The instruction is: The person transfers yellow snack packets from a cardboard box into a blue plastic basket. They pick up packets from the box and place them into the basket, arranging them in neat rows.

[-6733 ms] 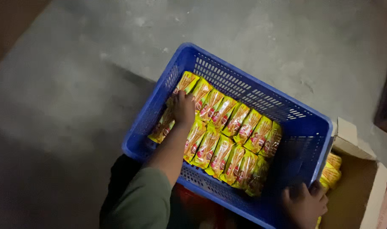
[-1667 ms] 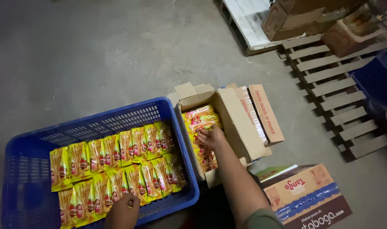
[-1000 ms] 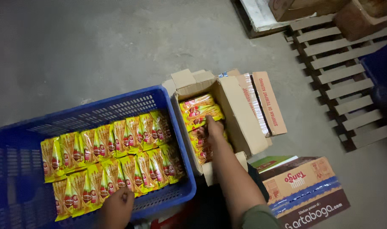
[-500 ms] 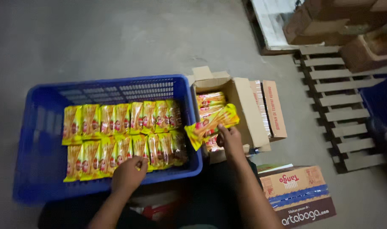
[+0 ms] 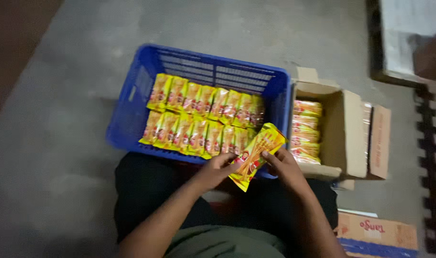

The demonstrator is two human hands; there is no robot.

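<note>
- head view: a stack of yellow packets (image 5: 256, 155) is gripped between the left hand (image 5: 217, 169) and right hand (image 5: 286, 167), over the near rim of the blue crate (image 5: 132, 119).
- more packets (two rows) (image 5: 203, 119) are laid in the crate; an open carton (image 5: 344, 134) is set just right of it.

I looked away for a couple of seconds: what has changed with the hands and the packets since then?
The right hand left the open cardboard box, lifting out a bunch of yellow packets. The left hand came off the blue crate edge and now grips the bunch too. The packet rows in the crate look unchanged.
</note>
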